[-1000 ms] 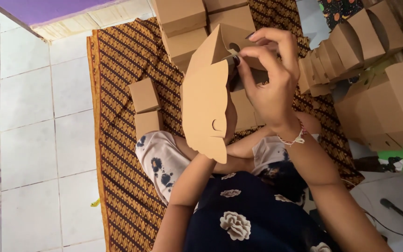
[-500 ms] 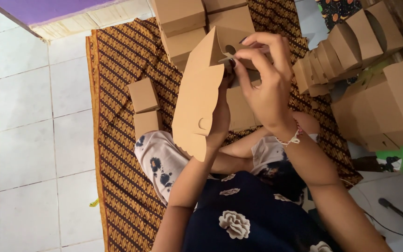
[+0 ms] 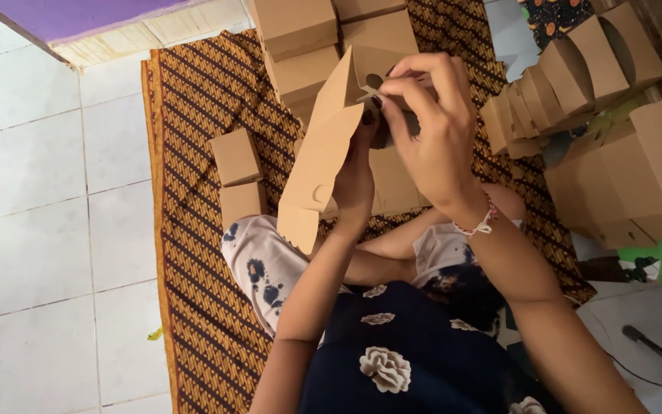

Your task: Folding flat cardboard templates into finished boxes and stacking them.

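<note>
I hold a half-folded brown cardboard box (image 3: 322, 157) up in front of me, its long flap hanging down to the left. My left hand (image 3: 355, 172) grips it from below and behind. My right hand (image 3: 432, 126) pinches a small tab at the box's top edge, beside a round cut-out. Both hands touch the same box, above my lap.
A brown patterned mat (image 3: 193, 153) covers the white tiled floor (image 3: 40, 230). Folded brown boxes (image 3: 235, 157) sit on the mat to the left and stacked boxes (image 3: 300, 38) at the top. A row of flat boxes (image 3: 568, 77) leans at the right. A black cable (image 3: 653, 349) lies lower right.
The box has turned and shifted slightly left, its long flap now edge-on. My right hand's fingers have moved onto the tab at the top.
</note>
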